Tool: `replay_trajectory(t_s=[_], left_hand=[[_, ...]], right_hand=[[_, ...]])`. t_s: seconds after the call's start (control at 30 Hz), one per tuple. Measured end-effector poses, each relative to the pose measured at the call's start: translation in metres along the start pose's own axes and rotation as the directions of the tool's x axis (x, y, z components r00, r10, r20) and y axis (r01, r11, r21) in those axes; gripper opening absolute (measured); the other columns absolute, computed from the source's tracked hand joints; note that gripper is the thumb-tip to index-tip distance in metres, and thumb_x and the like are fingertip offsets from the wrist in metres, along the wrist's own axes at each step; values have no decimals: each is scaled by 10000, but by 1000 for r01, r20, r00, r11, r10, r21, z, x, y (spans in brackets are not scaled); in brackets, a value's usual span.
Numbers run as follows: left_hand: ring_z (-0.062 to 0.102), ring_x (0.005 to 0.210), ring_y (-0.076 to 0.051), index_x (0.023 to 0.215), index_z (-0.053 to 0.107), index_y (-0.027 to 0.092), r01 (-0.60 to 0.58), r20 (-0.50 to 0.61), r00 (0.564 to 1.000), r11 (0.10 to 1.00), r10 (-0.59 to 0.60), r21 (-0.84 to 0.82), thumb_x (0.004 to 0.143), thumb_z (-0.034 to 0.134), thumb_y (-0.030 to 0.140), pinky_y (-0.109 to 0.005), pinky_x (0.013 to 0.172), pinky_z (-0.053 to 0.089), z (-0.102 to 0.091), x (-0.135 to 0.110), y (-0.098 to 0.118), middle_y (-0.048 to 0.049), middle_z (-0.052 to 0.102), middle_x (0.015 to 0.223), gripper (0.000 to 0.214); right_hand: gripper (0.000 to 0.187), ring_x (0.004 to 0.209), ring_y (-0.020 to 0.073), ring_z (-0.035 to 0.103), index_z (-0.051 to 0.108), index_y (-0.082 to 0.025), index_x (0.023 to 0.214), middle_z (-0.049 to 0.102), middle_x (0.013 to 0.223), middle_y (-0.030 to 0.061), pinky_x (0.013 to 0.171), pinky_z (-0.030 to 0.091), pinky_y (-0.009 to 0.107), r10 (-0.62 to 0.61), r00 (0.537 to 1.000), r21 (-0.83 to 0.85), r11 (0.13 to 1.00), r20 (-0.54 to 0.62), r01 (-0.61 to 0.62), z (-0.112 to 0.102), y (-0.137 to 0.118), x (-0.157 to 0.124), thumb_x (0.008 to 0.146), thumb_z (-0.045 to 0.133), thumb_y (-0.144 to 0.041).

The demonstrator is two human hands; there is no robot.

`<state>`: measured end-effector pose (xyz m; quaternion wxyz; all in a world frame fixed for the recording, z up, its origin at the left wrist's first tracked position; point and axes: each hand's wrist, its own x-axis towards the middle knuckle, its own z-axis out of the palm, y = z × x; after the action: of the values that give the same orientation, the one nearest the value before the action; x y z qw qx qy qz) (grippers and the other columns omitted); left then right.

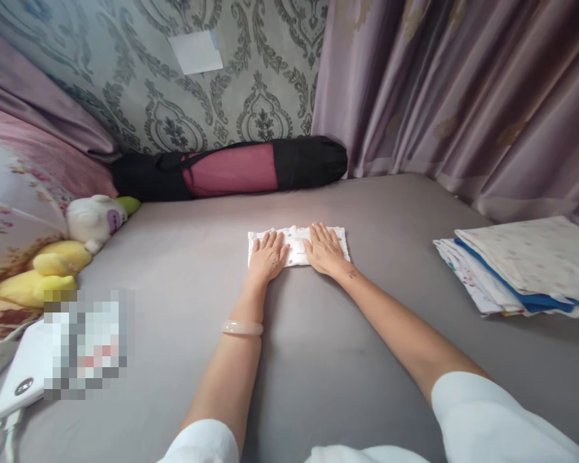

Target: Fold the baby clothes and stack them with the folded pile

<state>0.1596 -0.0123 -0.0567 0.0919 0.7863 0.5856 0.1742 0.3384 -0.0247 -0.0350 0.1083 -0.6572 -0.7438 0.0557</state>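
Under the left hand (269, 256) and right (324, 249), folded white cloth (296, 238) lies half hidden.

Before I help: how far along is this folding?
A stack of folded cloths already lies to the right. In hand, a small folded white printed cloth sits under the flat left hand and right hand. What is left cannot be told from here.
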Motion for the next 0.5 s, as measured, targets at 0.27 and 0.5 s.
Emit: replay_trajectory(t_s=[0.27, 0.5], left_hand=[[232, 1456, -360, 1458, 398, 104, 82, 10, 997, 996, -83, 42, 958, 366, 469, -524, 1174, 150, 2, 1, 5, -195, 326, 1549, 619], [522, 1235, -299, 1201, 597, 220, 30, -8, 1000, 995, -29, 92, 962, 376, 324, -456, 1030, 391, -11, 16, -5, -145, 602, 1299, 341]], right_hand=[[630, 1471, 257, 171, 289, -17, 1505, 246, 1583, 153, 1192, 82, 450, 31, 998, -41, 999, 53, -29, 4, 11, -4, 1009, 221, -400], [439, 1321, 247, 431, 552, -140, 1343, 495, 1443, 120, 1139, 211, 420, -46, 998, -29, 998, 50, 47, -15, 36, 17, 992, 315, -258]])
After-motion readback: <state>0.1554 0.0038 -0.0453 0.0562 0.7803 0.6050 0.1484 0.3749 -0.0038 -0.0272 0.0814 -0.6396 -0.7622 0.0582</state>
